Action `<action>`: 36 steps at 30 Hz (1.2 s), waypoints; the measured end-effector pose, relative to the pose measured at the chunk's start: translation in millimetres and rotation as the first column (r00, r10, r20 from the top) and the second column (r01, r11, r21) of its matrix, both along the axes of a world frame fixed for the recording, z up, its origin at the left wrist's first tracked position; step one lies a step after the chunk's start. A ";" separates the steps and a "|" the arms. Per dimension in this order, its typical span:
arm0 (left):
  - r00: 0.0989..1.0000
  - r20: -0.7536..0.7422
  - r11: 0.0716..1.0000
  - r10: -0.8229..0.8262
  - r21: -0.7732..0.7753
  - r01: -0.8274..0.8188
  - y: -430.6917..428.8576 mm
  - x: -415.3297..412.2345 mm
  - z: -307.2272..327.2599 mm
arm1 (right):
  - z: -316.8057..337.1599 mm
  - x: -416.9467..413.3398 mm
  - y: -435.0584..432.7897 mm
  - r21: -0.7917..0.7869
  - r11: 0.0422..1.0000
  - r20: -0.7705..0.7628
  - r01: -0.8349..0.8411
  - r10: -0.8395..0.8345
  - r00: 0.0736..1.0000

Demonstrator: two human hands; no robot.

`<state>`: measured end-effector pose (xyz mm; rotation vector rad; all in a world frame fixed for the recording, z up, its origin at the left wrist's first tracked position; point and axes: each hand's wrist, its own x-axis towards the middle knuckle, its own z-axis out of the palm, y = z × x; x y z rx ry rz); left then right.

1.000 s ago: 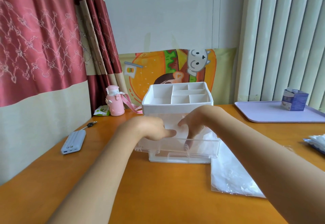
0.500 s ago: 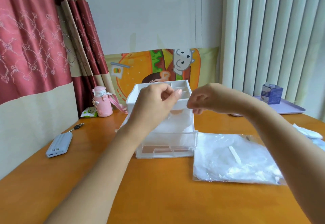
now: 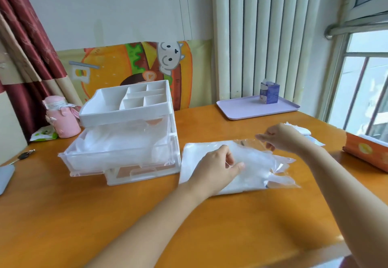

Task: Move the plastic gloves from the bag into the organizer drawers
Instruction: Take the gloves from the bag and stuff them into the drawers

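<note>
A white organizer [image 3: 134,112] with a divided top tray stands left of centre on the orange table. Its clear upper drawer [image 3: 117,158] is pulled out and holds white plastic gloves [image 3: 117,141]. The lower drawer [image 3: 142,173] sits slightly out. To the right lies a clear bag [image 3: 252,166] of white gloves, flat on the table. My left hand [image 3: 216,169] lies on the bag and pinches thin plastic between thumb and fingers. My right hand [image 3: 277,139] pinches the bag's far edge and lifts it a little.
A lilac tray [image 3: 241,112] with a small blue carton [image 3: 269,92] sits at the back right. An orange box [image 3: 367,152] and more white packets [image 3: 302,131] lie at the right edge. A pink bottle [image 3: 63,120], a wipes pack [image 3: 43,135], keys [image 3: 24,155] and a grey power bank [image 3: 5,178] are at the left.
Both hands left the organizer's top and came down to the bag on the right. The upper drawer, with gloves in it, now stands pulled out. The camera swung right.
</note>
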<state>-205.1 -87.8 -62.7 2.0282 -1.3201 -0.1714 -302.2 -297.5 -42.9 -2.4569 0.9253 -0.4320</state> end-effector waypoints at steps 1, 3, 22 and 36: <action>1.000 0.005 0.999 0.012 0.042 -0.012 -5.0 5.2 -6.5 | -7.6 -1.1 -8.3 0.020 1.000 -0.018 0.006 -0.006 1.000; 0.999 0.010 0.994 0.036 0.107 -0.037 -12.6 13.3 -17.8 | -21.5 -3.2 -21.0 0.056 0.998 -0.062 0.009 -0.006 0.998; 0.972 0.216 0.864 0.095 0.467 -0.188 -58.3 41.5 -63.5 | -43.1 -20.9 -52.6 0.106 0.980 -0.161 -0.168 0.183 0.970; 0.969 0.227 0.869 0.095 0.456 -0.192 -55.5 40.1 -67.2 | -44.3 -16.4 -39.9 0.188 0.949 -0.139 -0.255 0.283 0.949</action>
